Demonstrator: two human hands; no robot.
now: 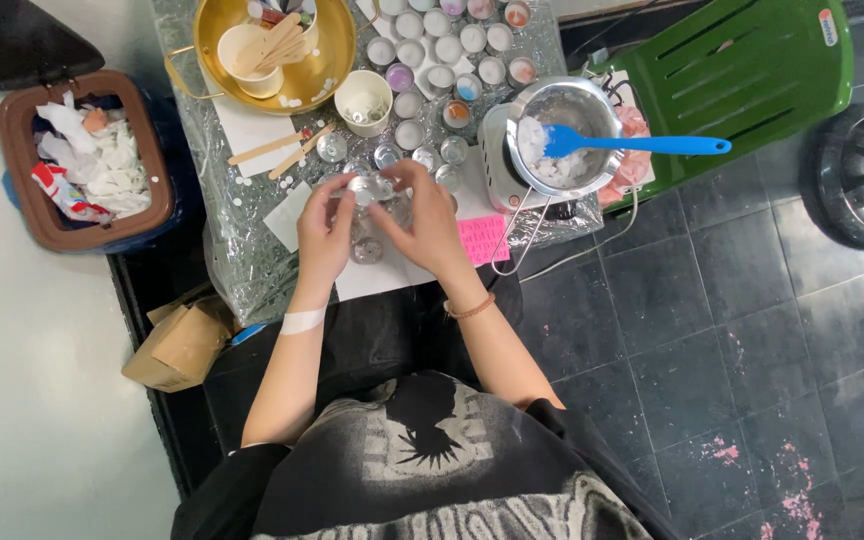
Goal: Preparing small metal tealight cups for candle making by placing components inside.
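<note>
- Glass jar [370,215], small and clear, is sitting between both hands just above the counter [242,255], near the row of little tins.
- Left hand [324,232] is closing its grip on the jar's side; right hand [430,222] is pinching at the rim.
- I am judging steady, level support best, since the wrap-covered counter is crowded.

We see a small clear glass jar [367,215] with a silvery rim, held upright between both hands above the worktop [252,130].
</note>
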